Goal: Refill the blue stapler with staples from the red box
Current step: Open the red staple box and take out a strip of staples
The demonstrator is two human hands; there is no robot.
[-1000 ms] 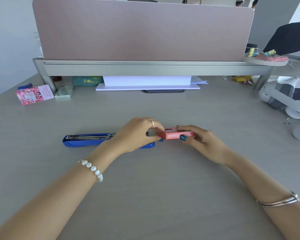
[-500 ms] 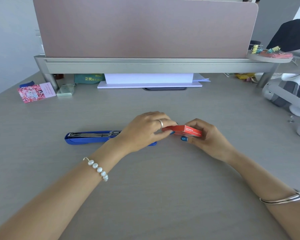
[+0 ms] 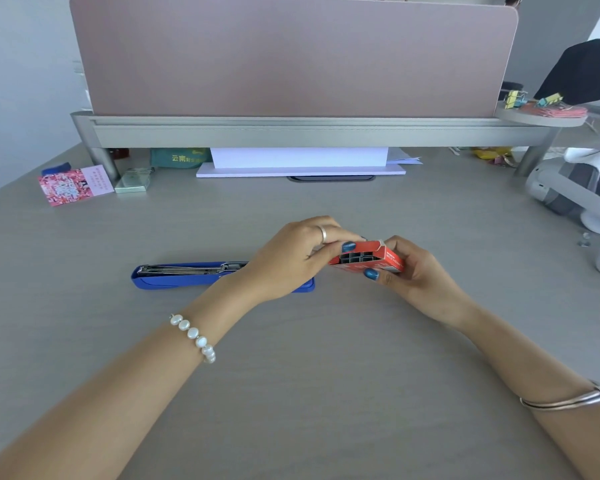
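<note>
Red box (image 3: 371, 260), end open on grey staples (image 3: 355, 258), is clasped by the right hand (image 3: 416, 271); left hand (image 3: 291, 259) fingertips pinch its flap, over the blue stapler (image 3: 187, 276) mid-desk.

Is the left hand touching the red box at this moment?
Touching. The head view shows the left hand with its thumb on the open end of the red box, which the right hand grips from the other side.
</note>
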